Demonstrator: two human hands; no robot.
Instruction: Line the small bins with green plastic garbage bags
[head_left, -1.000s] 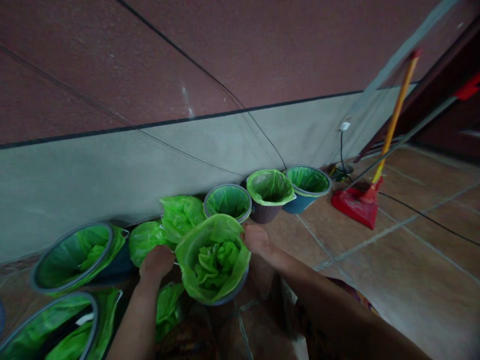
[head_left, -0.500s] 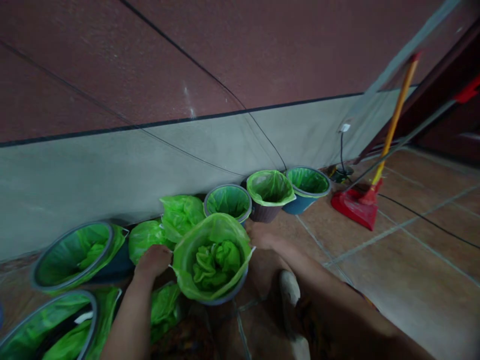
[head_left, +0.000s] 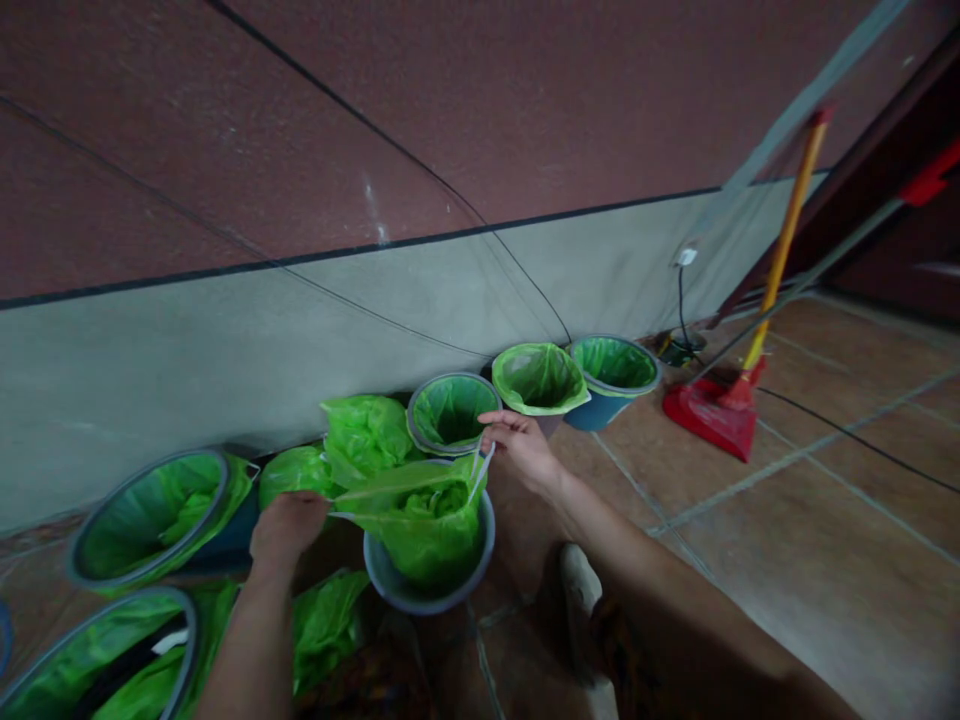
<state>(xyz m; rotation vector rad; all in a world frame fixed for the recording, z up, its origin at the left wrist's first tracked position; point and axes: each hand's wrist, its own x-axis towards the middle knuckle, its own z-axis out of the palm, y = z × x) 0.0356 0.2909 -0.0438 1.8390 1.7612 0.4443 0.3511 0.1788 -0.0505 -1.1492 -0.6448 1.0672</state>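
A green drawstring trash bag (head_left: 431, 535) sits inside a grey-rimmed bin (head_left: 429, 604), its mouth drawn up off the rim and partly narrowed. Crumpled green plastic shows within it. My left hand (head_left: 291, 528) is closed on the bag's white drawstring at the left, which stretches taut toward the bag. On the right, my right hand (head_left: 517, 445) pinches the other white drawstring loop above the rim. Two tied green bags (head_left: 367, 435) lie behind the bin, against the wall.
Lined bins stand along the wall: a grey-rimmed bin (head_left: 454, 410), a brown bin (head_left: 540, 380), a blue bin (head_left: 615, 375). More bins (head_left: 161, 515) crowd the left. Another green bag (head_left: 330, 620) lies near my left forearm. A red dustpan (head_left: 712, 415) and a black cable (head_left: 847, 435) are at right.
The bag's edge was folded over the bin's rim; now it is lifted off, with its mouth pulled narrower. My right hand has risen with the drawstring, and my left hand moved slightly left.
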